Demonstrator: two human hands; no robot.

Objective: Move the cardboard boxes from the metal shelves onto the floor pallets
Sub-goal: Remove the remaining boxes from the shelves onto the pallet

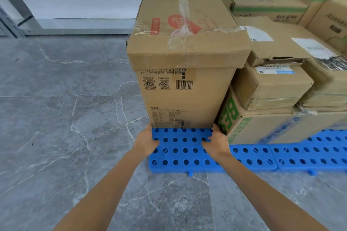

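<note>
A tall cardboard box [185, 73] with clear tape and a red logo on top stands upright on the left end of the blue perforated floor pallet [180, 157]. My left hand [147, 141] is at the box's lower left corner and my right hand [216, 141] at its lower right corner. Both hands rest on the pallet just in front of the box. Their fingers point inward toward each other and their thumbs touch the box's bottom edge. Neither hand holds anything.
Several more cardboard boxes [272, 88] are stacked to the right and behind on the same pallet row, one with green lettering [232, 116] against the tall box. Grey marble floor [65, 118] spreads to the left. A metal frame [13, 9] stands at the far left by the wall.
</note>
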